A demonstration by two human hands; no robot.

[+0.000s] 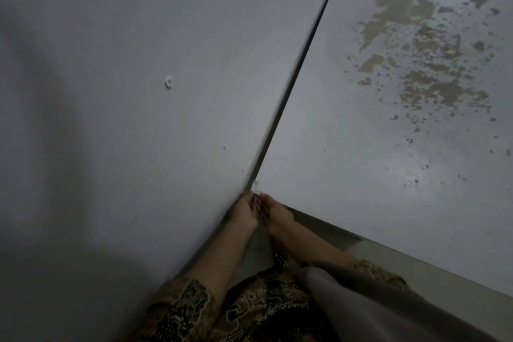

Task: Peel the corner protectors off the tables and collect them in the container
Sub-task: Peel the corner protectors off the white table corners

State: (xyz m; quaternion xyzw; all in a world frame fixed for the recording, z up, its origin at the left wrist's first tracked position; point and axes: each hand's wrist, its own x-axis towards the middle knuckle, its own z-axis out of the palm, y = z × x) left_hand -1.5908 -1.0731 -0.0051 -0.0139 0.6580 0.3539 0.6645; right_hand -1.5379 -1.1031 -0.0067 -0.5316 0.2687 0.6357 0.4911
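Two grey tables meet along a dark seam: the left table [138, 119] and the right table [361, 161]. At the near corner of the right table sits a small pale corner protector [254, 185], mostly hidden by fingers. My left hand [244, 212] and my right hand [273, 212] press together at that corner, fingertips touching the protector. The image is dim and blurred, so the exact grip is unclear. No container is in view.
The right table has a large patch of worn, flaking paint [422, 55] at the far right. A small white ring-shaped bit [168, 82] lies on the left table. Pale floor [369, 251] shows below the right table's near edge. Patterned sleeves [188, 305] fill the bottom.
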